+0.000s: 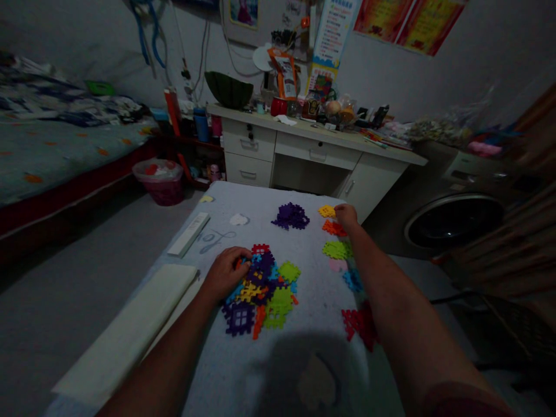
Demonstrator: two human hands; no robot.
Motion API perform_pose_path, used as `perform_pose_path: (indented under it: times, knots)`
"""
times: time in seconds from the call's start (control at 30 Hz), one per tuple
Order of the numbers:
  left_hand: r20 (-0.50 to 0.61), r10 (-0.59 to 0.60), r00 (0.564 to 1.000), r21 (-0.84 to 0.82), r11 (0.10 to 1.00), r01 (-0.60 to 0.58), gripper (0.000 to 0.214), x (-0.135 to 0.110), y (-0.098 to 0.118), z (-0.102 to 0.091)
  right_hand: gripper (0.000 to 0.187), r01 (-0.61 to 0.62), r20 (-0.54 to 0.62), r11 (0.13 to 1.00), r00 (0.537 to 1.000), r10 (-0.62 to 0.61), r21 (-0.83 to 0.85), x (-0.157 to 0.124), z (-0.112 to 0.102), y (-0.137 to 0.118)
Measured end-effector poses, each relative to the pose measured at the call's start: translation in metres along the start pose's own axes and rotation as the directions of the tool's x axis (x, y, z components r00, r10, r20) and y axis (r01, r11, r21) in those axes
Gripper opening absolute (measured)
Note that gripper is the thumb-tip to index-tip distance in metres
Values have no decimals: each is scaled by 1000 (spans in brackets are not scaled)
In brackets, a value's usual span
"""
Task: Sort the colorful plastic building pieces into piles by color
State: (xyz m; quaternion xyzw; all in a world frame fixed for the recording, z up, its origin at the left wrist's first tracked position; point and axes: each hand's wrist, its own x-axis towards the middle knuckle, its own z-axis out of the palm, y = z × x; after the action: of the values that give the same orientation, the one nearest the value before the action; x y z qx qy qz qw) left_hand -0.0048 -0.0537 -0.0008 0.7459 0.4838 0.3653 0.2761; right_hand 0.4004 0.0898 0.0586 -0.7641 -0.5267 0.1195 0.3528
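A heap of mixed interlocking plastic blocks point(260, 284), in purple, yellow, green, blue, orange and red, lies mid-table. At its left edge is my left hand point(228, 271), fingers curled in toward the thumb; what they grip is hidden. My right hand point(347, 215) reaches to the far right and pinches a yellow block point(326, 211) beside the sorted colours. Below it along the right side lie orange blocks point(333, 227), green blocks point(337, 249), pink blocks point(337, 264), blue blocks point(353, 280) and red blocks point(359, 325). Purple blocks point(291, 216) form a separate pile at the back.
A light cloth covers the table point(256, 200). On its left side lie a long white box point(188, 234) and a pale folded slab point(130, 330). Behind stands a cluttered white desk point(249, 139), with a washing machine point(452, 202) on the right and a bucket point(160, 180) at left.
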Motion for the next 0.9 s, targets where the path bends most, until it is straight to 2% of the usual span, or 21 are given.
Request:
perform_pose_path:
  times: [0.13, 0.2, 0.23, 0.27, 0.3, 0.37, 0.4, 0.43, 0.5, 0.57, 0.63, 0.9]
  knots:
    - [0, 0, 1000, 0, 1000, 0, 20, 1, -1, 1, 15, 26, 21, 999, 999, -26, -34, -18, -10, -10]
    - [-2, -3, 1000, 4, 1000, 3, 22, 1, -1, 1, 13, 129, 127, 991, 984, -126, -19, -34, -12, -21]
    - [-4, -6, 1000, 7, 1000, 6, 22, 2, -1, 1, 11, 199, 214, 980, 957, -195, 2, -45, -12, -28]
    - [-5, -9, 1000, 9, 1000, 9, 23, 2, -1, 1, 10, 271, 316, 962, 910, -267, 33, -57, -11, -35]
    - [-5, -10, 1000, 11, 1000, 10, 24, 2, 0, 1, 10, 339, 431, 938, 838, -335, 70, -70, -10, -42]
    - [-3, -9, 1000, 13, 1000, 10, 24, 2, 0, 0, 9, 440, 634, 890, 656, -410, 119, -99, -7, -55]
    - [0, -10, 1000, 12, 1000, 10, 25, 2, 1, 0, 9, 468, 702, 874, 580, -414, 129, -114, -6, -60]
    - [2, -11, 1000, 11, 1000, 11, 25, 1, 1, -1, 9, 499, 742, 857, 526, -417, 127, -127, -5, -64]
    - [3, -18, 1000, 12, 1000, 18, 24, 1, 3, -1, 21, 567, 775, 816, 464, -430, 113, -151, -4, -69]
    - [1, -25, 1000, 11, 1000, 25, 24, 1, 5, -1, 38, 616, 782, 782, 437, -444, 100, -168, -4, -68]
    - [-1, -27, 1000, 5, 1000, 27, 23, 0, 5, -1, 45, 640, 782, 763, 429, -452, 90, -180, -3, -64]
    - [-26, -31, 999, -21, 999, 31, 24, 1, -2, 2, 21, 698, 659, 716, 534, -530, 10, -204, 5, -48]
